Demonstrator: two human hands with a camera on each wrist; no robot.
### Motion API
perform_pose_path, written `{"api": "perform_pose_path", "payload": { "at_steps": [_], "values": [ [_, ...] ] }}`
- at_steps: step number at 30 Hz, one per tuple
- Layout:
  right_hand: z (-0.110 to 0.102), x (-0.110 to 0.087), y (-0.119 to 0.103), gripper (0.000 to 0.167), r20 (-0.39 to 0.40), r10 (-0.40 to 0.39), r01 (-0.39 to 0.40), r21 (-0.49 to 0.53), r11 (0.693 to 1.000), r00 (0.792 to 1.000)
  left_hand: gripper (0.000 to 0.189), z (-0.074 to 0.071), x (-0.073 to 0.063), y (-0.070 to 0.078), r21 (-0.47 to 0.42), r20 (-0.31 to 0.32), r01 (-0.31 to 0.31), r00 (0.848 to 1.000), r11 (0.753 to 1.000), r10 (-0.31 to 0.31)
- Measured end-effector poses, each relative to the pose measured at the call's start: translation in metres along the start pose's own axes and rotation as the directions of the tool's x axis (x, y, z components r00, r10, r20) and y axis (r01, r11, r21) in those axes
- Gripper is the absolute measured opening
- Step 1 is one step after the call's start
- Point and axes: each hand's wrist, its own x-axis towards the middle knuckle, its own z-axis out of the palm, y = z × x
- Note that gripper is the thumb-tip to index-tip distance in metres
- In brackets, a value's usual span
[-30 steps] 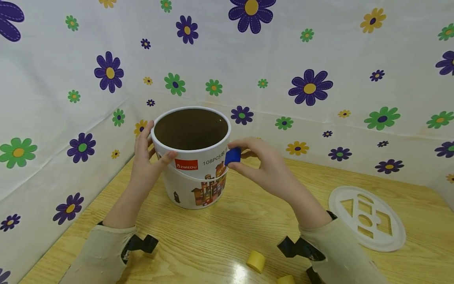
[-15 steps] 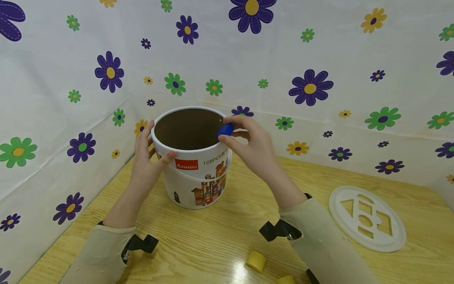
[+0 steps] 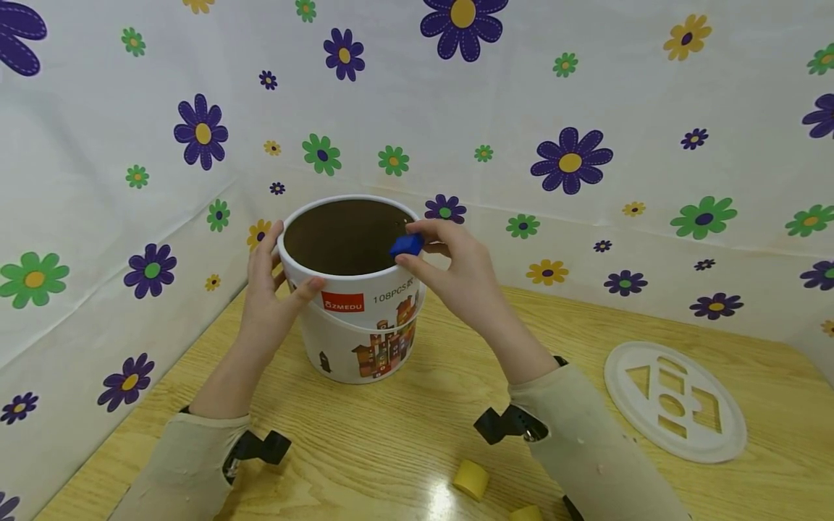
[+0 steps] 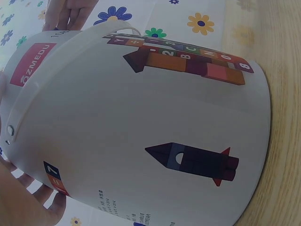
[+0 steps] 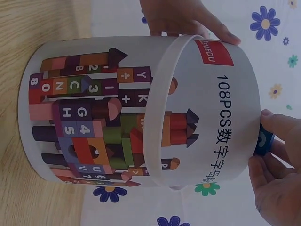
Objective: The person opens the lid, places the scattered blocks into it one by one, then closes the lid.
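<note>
A white bucket (image 3: 345, 344) with a printed red label and pictures of toy blocks stands upright on the wooden table. My left hand (image 3: 263, 307) holds it by the side, thumb on the front near the rim and fingers around the left. Between thumb and fingers my right hand (image 3: 456, 268) pinches a blue toy block (image 3: 407, 246) at the bucket's right rim. A pale marking shows on this block (image 5: 264, 140) in the right wrist view. The dark inside of the bucket shows no clear contents.
Two yellow blocks, one a cylinder (image 3: 470, 480), lie at the table's front. A round white lid (image 3: 706, 376) with shaped cutouts lies on the right. Flower-patterned cloth (image 3: 495, 94) stands behind and to the left. The bucket's white handle (image 5: 162, 108) hangs across its front.
My right hand has moved up and left with the blue block, from beside the bucket's wall to its rim. The left hand and the bucket have stayed put.
</note>
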Motion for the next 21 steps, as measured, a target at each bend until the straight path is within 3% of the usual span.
{"api": "perform_pose_path", "payload": {
  "at_steps": [21],
  "values": [
    [0.0015,-0.0041,0.0027,0.040,0.002,-0.015,0.015,0.031,0.999,1.000,0.084,-0.0006,-0.0002,-0.0014,-0.007,0.001,-0.014,1.000,1.000,0.014]
  ]
}}
